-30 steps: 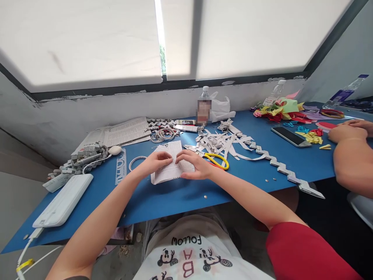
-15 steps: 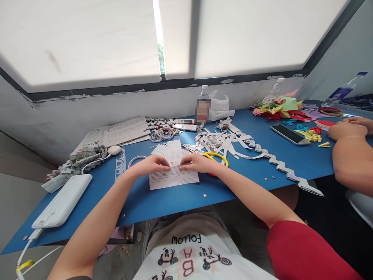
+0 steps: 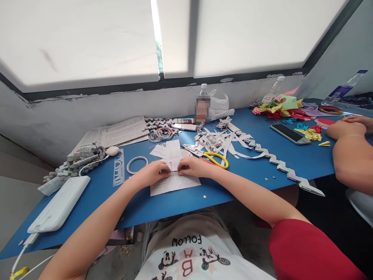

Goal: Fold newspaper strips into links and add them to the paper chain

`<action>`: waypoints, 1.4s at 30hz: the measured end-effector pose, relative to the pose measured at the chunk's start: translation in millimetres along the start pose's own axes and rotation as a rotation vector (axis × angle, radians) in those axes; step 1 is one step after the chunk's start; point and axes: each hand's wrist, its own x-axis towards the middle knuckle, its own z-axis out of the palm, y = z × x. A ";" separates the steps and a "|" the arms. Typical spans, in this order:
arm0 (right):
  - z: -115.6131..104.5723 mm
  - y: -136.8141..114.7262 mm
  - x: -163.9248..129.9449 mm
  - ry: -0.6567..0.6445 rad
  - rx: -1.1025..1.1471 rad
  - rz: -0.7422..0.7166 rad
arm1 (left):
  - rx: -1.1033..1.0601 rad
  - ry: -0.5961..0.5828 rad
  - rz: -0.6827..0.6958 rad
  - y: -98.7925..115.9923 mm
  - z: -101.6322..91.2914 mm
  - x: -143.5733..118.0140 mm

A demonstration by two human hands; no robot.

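Observation:
A sheet of printed paper [image 3: 175, 183] lies on the blue table in front of me. My left hand [image 3: 155, 171] is closed at its left side, thumb and fingers pinching the paper near its upper edge. On the other side my right hand [image 3: 194, 168] grips it the same way, its fingertips a short gap from those of the left. A narrower printed strip [image 3: 173, 149] sits just behind, between my hands. Beyond my right hand are scissors [image 3: 217, 159] with yellow and red handles. Near my left wrist lies a white ring [image 3: 136, 165].
A clear ruler [image 3: 118, 171] and a white power bank [image 3: 60, 204] are at left, below folded-paper pieces [image 3: 84, 159] and newspapers [image 3: 119, 132]. Cut strips [image 3: 214, 142] and a zigzag paper chain [image 3: 279, 165] stretch rightward. A co-worker's arm [image 3: 351, 155] rests near a phone [image 3: 290, 134].
Both hands have stayed on the paper, which has shifted slightly toward me. The narrow strip shows more plainly between my fingers. The view has tilted a little.

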 end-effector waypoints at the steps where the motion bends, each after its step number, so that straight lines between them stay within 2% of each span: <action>1: -0.3 -0.3 -0.2 -0.007 -0.004 0.003 | 0.039 0.004 0.022 -2.2 1.1 -2.0; 7: -1.7 1.0 -9.2 0.015 -0.087 -0.035 | 0.171 0.034 0.125 -10.3 8.2 -23.3; 14: -8.0 1.7 -31.2 0.028 -0.206 -0.065 | 0.439 0.082 0.159 -18.2 14.7 -50.0; 21: -2.3 7.1 -36.0 0.037 -0.501 -0.257 | 0.647 0.100 0.253 -21.8 16.6 -54.7; 28: -4.4 2.3 -40.0 -0.025 -0.575 -0.272 | 0.735 0.026 0.217 -15.5 14.5 -55.4; 35: -11.2 -8.2 -43.8 -0.040 -0.382 -0.132 | 0.670 0.004 0.113 12.0 8.9 -58.1; 38: -14.1 -18.9 -33.1 -0.066 -0.338 -0.001 | 0.675 0.005 0.018 26.1 9.5 -48.7; 42: -16.5 -34.2 -14.5 -0.096 -0.336 0.247 | 0.685 0.007 -0.115 35.1 13.0 -29.7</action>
